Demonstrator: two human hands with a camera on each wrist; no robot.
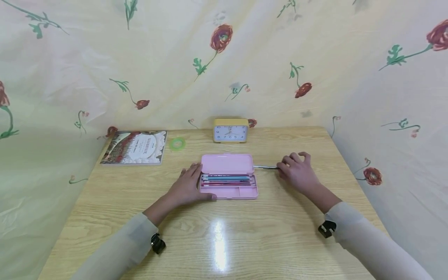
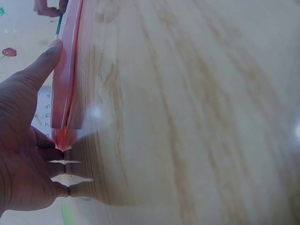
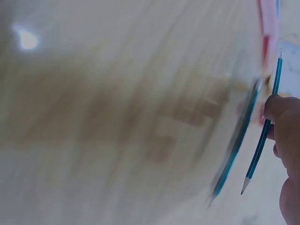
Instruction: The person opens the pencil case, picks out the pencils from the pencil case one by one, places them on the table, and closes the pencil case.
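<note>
A pink pencil case (image 1: 227, 164) lies unfolded on the table, with several pencils (image 1: 227, 179) in its rear compartment. At its left end my left hand (image 1: 189, 184) rests with spread, fairly straight fingers. The thumb (image 2: 47, 58) lies along the case's front side, and the other fingertips touch down by the left end. Right of the case, my right hand (image 1: 297, 173) pinches a teal pencil (image 3: 255, 161). In the right wrist view its sharpened tip points down and away from the case. The pencil's mirror image shows on the glossy table.
A yellow clock (image 1: 230, 130) stands behind the case at the wall. To its left lie a green tape ring (image 1: 177, 144) and a booklet (image 1: 136, 147) with a picture cover. Flower-patterned sheeting (image 1: 168, 70) surrounds the wooden table (image 1: 266, 241).
</note>
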